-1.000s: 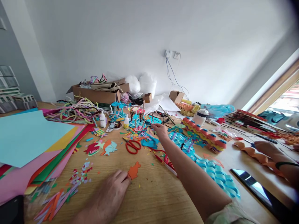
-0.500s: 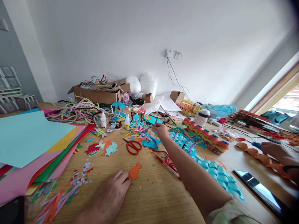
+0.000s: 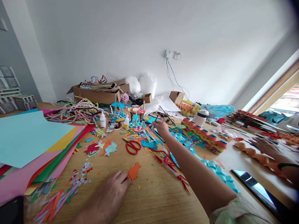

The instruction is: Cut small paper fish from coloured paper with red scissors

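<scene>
My left hand (image 3: 114,189) rests on the wooden table, its fingertips closed on the tail end of an orange paper fish (image 3: 134,171) that lies flat. Reaching far across the table, my right hand (image 3: 161,127) pinches a thin, dark, pen-like stick (image 3: 156,118) held upright. Red-handled scissors (image 3: 132,146) lie between my hands. Blue and coloured paper scraps (image 3: 149,143) are heaped just left of my right hand. Orange and light blue paper fish (image 3: 110,147) lie left of the scissors.
Coloured paper sheets (image 3: 30,133) are stacked at the left, near glue bottles (image 3: 102,120). Red strips (image 3: 171,166) and woven blue paper (image 3: 217,171) lie by my right forearm. A phone (image 3: 257,186) and a co-worker's hand (image 3: 266,147) are at the right.
My right forearm has shifted slightly right, and more of the red strips shows beside it. The co-worker's hand at the right has moved left and spread. My left hand stays on the orange fish.
</scene>
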### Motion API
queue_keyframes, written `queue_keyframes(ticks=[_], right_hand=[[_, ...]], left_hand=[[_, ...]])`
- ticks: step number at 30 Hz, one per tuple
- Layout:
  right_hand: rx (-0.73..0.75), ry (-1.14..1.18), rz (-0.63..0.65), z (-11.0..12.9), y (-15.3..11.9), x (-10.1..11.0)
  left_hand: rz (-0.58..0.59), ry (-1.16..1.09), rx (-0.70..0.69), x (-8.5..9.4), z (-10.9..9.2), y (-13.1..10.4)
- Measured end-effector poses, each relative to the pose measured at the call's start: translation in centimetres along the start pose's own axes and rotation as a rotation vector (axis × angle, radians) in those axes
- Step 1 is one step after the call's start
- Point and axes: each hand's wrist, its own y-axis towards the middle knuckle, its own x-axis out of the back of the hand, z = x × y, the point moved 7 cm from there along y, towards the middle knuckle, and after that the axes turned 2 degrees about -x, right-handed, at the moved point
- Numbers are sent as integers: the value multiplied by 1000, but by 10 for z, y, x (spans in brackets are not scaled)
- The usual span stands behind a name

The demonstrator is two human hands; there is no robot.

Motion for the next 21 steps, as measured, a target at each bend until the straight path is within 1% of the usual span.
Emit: queue_keyframes(ticks=[4, 9, 11, 12, 14, 17, 19, 21], right_hand=[[45, 9, -68, 8, -2, 11], [63, 139, -191, 18, -6, 27], [88, 214, -204, 26, -12, 29], [104, 252, -189, 31, -18, 28], [138, 330, -119, 43, -37, 24], [178, 464, 4, 59, -82, 20], [188, 729, 179, 68, -116, 17], [119, 871, 318, 69, -147, 15]], left_hand=[[-2, 6, -3, 2, -2, 0], [-3, 13, -17, 0, -1, 0], [-13, 13, -23, 0, -1, 0], [-21, 11, -22, 0, -1, -1], [-32, 9, -17, 2, -1, -1], [-57, 8, -29, 8, -4, -2], [-64, 8, -50, 11, -6, -1], [-65, 13, -61, 12, -7, -1]])
